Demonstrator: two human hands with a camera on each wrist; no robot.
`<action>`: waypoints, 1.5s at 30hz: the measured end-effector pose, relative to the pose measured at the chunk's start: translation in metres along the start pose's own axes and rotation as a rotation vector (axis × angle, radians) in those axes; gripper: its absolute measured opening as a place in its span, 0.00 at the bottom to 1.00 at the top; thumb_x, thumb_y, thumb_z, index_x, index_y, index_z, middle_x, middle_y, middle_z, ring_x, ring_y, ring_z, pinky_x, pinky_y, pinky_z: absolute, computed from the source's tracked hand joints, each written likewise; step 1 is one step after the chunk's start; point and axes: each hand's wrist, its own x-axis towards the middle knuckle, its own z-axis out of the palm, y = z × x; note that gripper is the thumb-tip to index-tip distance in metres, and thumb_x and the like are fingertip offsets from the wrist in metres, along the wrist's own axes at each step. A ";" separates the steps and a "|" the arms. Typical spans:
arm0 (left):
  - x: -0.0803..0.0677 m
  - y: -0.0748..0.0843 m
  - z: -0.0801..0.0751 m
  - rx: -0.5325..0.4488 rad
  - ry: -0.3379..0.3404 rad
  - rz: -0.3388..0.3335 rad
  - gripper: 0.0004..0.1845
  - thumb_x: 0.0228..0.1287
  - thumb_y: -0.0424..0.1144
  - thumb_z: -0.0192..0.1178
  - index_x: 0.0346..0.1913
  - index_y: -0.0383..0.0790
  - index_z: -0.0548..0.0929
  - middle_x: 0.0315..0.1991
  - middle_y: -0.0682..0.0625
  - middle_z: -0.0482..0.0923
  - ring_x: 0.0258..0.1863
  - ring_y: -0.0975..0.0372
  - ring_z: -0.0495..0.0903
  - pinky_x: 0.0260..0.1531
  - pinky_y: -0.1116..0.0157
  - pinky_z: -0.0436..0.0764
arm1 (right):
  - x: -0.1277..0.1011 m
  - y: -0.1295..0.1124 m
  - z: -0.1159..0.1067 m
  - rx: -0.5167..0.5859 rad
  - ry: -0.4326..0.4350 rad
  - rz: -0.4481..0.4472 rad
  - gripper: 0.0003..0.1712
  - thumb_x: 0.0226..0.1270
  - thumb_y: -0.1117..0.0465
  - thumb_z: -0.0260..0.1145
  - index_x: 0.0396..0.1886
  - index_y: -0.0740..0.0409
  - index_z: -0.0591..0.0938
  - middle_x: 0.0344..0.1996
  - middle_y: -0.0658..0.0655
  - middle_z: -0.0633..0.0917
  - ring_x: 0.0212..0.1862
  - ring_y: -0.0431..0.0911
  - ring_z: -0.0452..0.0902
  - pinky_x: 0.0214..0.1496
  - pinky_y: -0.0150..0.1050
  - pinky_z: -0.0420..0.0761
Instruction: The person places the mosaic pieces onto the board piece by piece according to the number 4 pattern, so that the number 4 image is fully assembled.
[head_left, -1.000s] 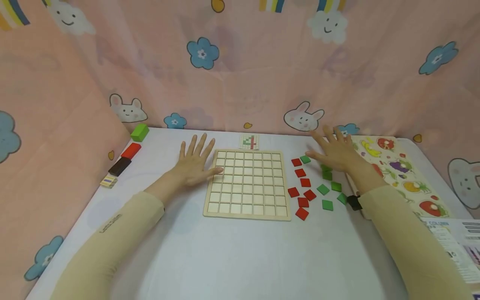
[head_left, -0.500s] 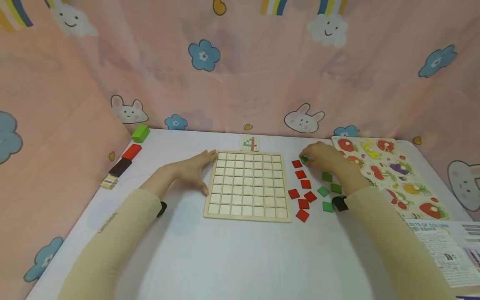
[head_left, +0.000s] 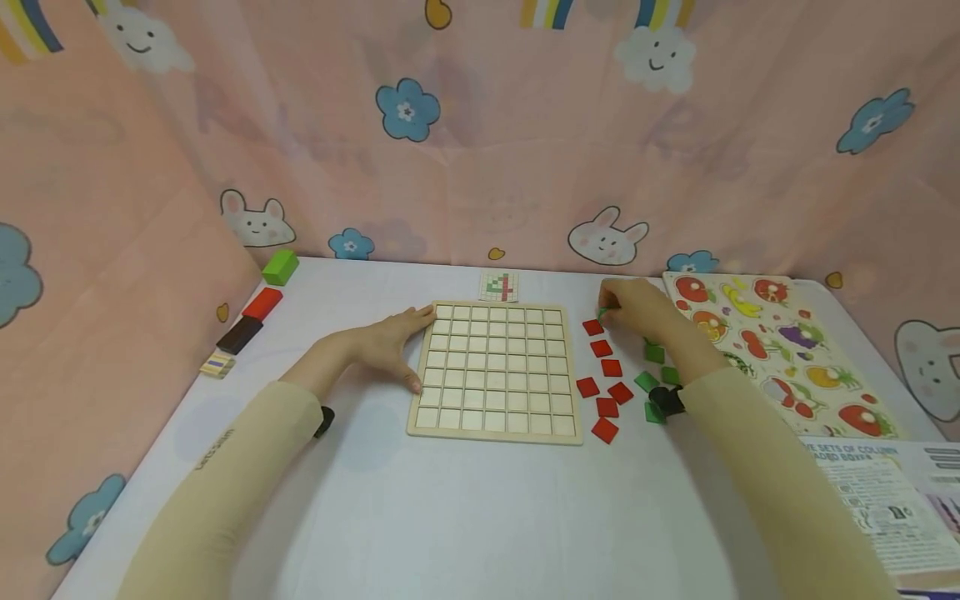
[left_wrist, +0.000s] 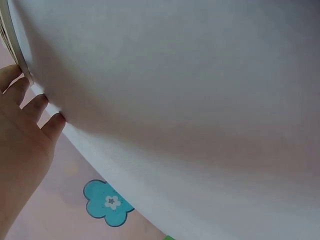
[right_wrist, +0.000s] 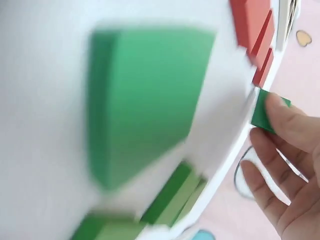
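A wooden grid board (head_left: 495, 371) with bare square cells lies mid-table. My left hand (head_left: 382, 343) rests at the board's left edge, thumb and fingers spread, fingertips touching the rim; the left wrist view shows that hand (left_wrist: 25, 125) against the edge. Right of the board, my right hand (head_left: 637, 312) pinches a green square tile (right_wrist: 262, 111) between thumb and fingers, plain in the right wrist view. Several red tiles (head_left: 611, 367) lie scattered between board and right arm. Other green tiles (head_left: 654, 354) lie under the right forearm, partly hidden by it.
A small pattern card (head_left: 498, 287) lies behind the board. Green, red and dark blocks (head_left: 262, 302) line the left table edge. A fruit picture board (head_left: 795, 350) and a printed box (head_left: 885, 500) lie at the right. A pink curtain (head_left: 480, 167) hangs behind.
My left hand has come down from above the board to its left edge. My right hand has moved down and left and now pinches a green tile.
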 end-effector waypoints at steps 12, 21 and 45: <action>-0.002 0.000 0.001 0.071 0.010 -0.019 0.71 0.38 0.62 0.78 0.80 0.41 0.43 0.83 0.49 0.33 0.82 0.44 0.36 0.79 0.40 0.44 | 0.035 -0.064 0.027 0.303 0.135 -0.089 0.08 0.65 0.62 0.70 0.41 0.60 0.85 0.38 0.61 0.85 0.40 0.51 0.80 0.37 0.35 0.77; 0.000 -0.002 0.003 0.065 0.012 -0.022 0.72 0.38 0.63 0.77 0.80 0.44 0.43 0.83 0.51 0.32 0.82 0.46 0.35 0.78 0.39 0.44 | 0.048 -0.091 0.040 0.266 0.087 -0.127 0.06 0.64 0.67 0.69 0.39 0.62 0.87 0.37 0.61 0.88 0.43 0.52 0.80 0.48 0.45 0.81; 0.001 -0.003 0.004 0.090 0.009 -0.028 0.72 0.38 0.66 0.76 0.80 0.46 0.42 0.83 0.52 0.31 0.82 0.47 0.35 0.77 0.38 0.45 | 0.026 -0.039 -0.003 0.161 -0.083 -0.062 0.11 0.65 0.62 0.67 0.46 0.58 0.85 0.45 0.62 0.82 0.46 0.53 0.77 0.42 0.42 0.80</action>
